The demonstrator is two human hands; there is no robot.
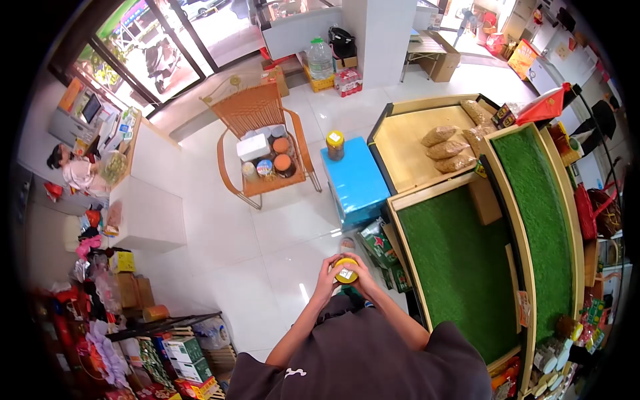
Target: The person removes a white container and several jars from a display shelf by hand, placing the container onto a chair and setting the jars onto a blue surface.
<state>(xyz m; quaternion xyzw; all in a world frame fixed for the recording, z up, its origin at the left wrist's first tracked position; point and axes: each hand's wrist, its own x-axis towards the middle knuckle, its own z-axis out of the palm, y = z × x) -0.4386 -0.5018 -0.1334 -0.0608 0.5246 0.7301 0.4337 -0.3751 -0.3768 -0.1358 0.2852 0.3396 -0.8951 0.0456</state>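
Observation:
A jar with a yellow lid [346, 271] is held between both hands in front of the body. My left hand [329, 273] wraps round its left side, and my right hand [363, 274] closes on its right side. A pale label shows on the lid. Ahead, a second yellow-lidded jar [335, 146] stands upright on a blue box [358, 181]. Several jars [284, 165] with orange, blue and pale lids sit on a wicker chair [252, 107], beside a white box [253, 147].
To the right is a wooden display stand with green turf [453, 253] and several filled bags [448, 148]. Green cartons [379, 248] lie beside it. A white counter [148, 200] is at left, with a person [80, 172] behind it. Stacked goods [190, 357] stand at lower left.

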